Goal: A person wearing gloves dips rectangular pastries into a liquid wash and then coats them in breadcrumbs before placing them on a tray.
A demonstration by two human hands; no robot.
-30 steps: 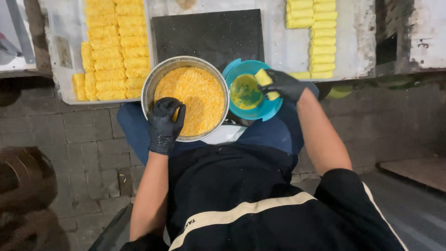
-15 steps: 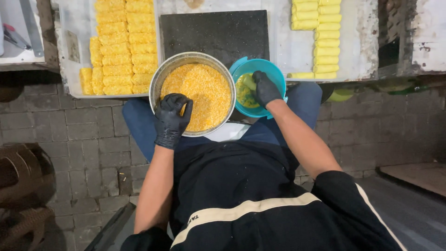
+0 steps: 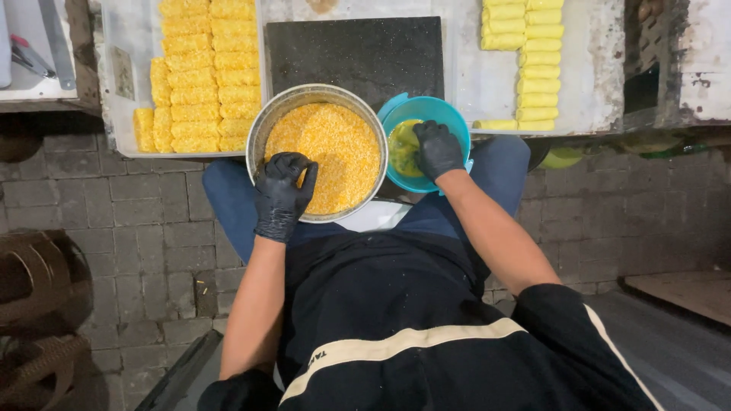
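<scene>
A round metal bowl full of orange-yellow crumbs rests on my lap. My left hand, in a black glove, grips its near rim. To the right stands a small teal bowl with yellow liquid. My right hand, also gloved in black, is dipped inside it with its fingers curled down; what it holds is hidden. Crumb-coated yellow rolls lie in rows on a white tray at the left. Plain pale yellow rolls lie in rows at the right.
A dark rectangular slab lies beyond the two bowls. The floor is grey paving brick. Brown woven baskets sit at the lower left. A wooden board lies at the right edge.
My right hand held a pale roll above the teal bowl's right rim, then moved left and down into the bowl. My left hand stayed on the metal bowl's rim.
</scene>
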